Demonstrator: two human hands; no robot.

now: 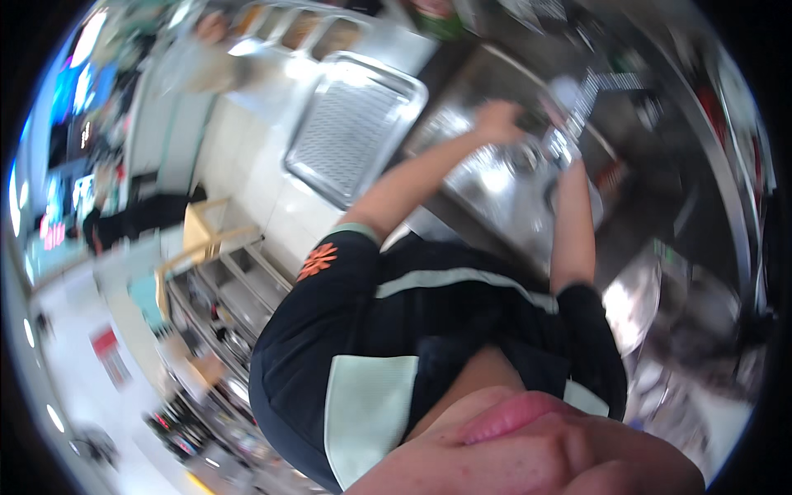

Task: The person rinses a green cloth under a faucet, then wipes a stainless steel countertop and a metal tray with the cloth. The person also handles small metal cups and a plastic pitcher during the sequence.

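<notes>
My left hand point(500, 122) is over a stainless-steel sink point(455, 179), beside a small dark item too blurred to name. Just to its right is my right hand point(555, 114), partly hidden behind a metal faucet point(562, 148) with a ribbed neck. What either hand holds cannot be made out. Shiny metal surfaces and blurred round items lie below the hands in the sink. A rectangular metal tray with a perforated-looking base point(349, 127) sits left of the sink.
Several food containers point(303, 31) line the upper left. A blurred person point(213, 55) is near them, apart from my hands. Metal shelving point(232, 284) stands behind at left. Clear plastic-like wrapping point(637, 297) lies right of my body.
</notes>
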